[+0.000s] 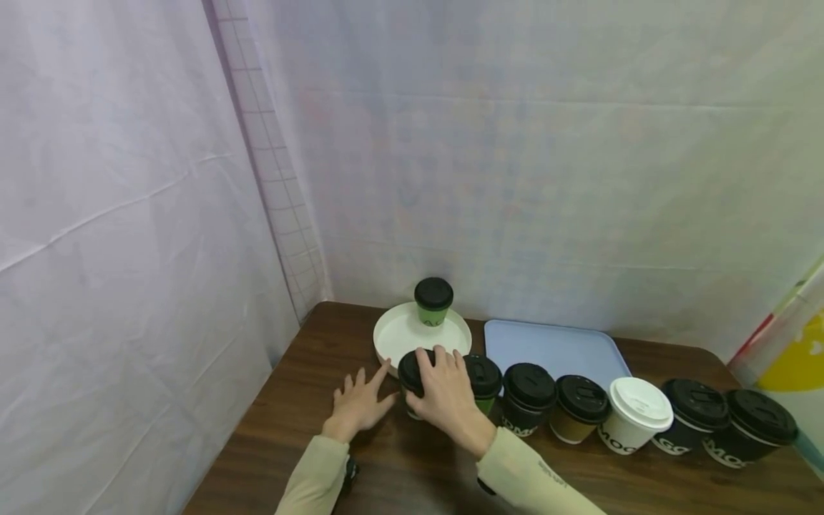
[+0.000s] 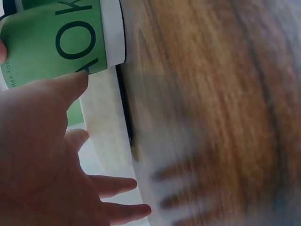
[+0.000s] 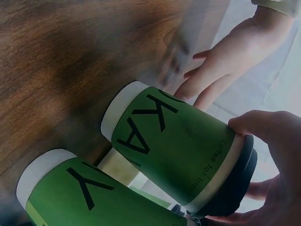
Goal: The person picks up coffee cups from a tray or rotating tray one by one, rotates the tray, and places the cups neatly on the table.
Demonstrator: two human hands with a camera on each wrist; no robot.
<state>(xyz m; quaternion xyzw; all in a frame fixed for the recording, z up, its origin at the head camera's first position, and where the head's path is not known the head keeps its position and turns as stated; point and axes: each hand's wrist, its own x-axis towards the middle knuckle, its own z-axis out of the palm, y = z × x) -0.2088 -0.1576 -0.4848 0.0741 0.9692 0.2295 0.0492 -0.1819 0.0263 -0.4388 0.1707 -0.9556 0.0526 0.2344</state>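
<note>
My right hand grips a green paper coffee cup from above, thumb and fingers around its black lid. This cup stands at the near edge of a round white plate. Just left of it is my left hand, palm down with fingers spread. In the left wrist view its thumb reaches right up to the green sleeve near the lettering. A second green cup stands right beside the gripped one. On the plate, toward its back, sits another green cup with a black lid.
To the right runs a row of lidded cups: a black one, a brown one, a white one and further black ones. Behind them lies a light blue tray. White curtains border the wooden table.
</note>
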